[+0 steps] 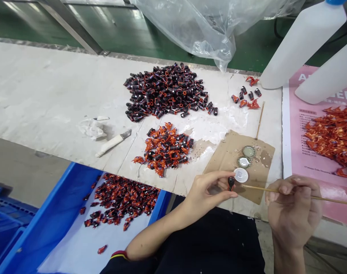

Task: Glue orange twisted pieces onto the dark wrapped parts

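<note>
My left hand (209, 190) pinches a small black and orange plastic part (231, 183) between thumb and fingertips, over the near edge of the table. In my right hand (294, 207) is a thin wooden stick (260, 188), its tip pointing left, close to the part. Just behind the part lies a round white cap (241, 175) on a piece of brown cardboard (255, 190). Two bottle caps (244, 162) sit beyond it, seemingly with liquid inside. Another wooden stick (260, 120) rests across the cardboard's far edge.
A large heap of black parts (167, 91) and a smaller orange-black pile (164, 148) lie left. Nearby is a utility knife (113, 143). Orange pieces (333, 133) cover a pink sheet at right, below white bottles (304, 45). A blue bin (59, 217) stands lower left.
</note>
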{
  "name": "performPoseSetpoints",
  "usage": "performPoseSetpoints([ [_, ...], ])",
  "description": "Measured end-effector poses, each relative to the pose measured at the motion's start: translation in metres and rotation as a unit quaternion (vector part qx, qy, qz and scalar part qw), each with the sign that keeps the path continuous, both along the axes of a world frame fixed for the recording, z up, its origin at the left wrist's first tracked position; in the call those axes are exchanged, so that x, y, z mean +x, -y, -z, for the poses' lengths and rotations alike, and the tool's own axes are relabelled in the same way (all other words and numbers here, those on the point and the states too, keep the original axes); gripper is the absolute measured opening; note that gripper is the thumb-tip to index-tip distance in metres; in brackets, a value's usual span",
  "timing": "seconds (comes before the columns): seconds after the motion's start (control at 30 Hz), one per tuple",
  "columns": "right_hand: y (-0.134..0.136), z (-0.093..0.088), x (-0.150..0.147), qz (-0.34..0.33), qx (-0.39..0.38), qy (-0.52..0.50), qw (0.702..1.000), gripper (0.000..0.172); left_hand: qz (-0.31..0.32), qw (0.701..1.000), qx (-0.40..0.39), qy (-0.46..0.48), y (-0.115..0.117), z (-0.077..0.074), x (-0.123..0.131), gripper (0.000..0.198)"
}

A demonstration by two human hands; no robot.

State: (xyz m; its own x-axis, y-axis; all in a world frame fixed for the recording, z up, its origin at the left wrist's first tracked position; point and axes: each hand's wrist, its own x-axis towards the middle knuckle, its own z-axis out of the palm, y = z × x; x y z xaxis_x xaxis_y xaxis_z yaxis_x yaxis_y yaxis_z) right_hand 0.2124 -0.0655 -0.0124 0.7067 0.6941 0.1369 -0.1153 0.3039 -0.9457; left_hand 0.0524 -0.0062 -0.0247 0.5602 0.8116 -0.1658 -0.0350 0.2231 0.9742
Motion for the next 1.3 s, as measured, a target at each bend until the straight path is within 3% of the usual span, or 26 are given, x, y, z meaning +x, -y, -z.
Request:
performPoseSetpoints([
  [0.23,0.002,0.009,-0.002,-0.052,0.007,0.049,0.997,0.012,0.005,0.998,0.064,-0.018,0.000,0.000,0.000,0.043],
  [0.67,0.004,0.012,-0.001,-0.037,-0.003,0.059,0.998,0.009,0.015,0.992,0.115,-0.045,-0.001,0.002,-0.002,0.037],
  [1.3,0.007,0.014,-0.002,-0.062,-0.012,0.039,0.997,0.010,0.009,0.996,0.079,-0.034,0.000,0.002,-0.001,0.037],
])
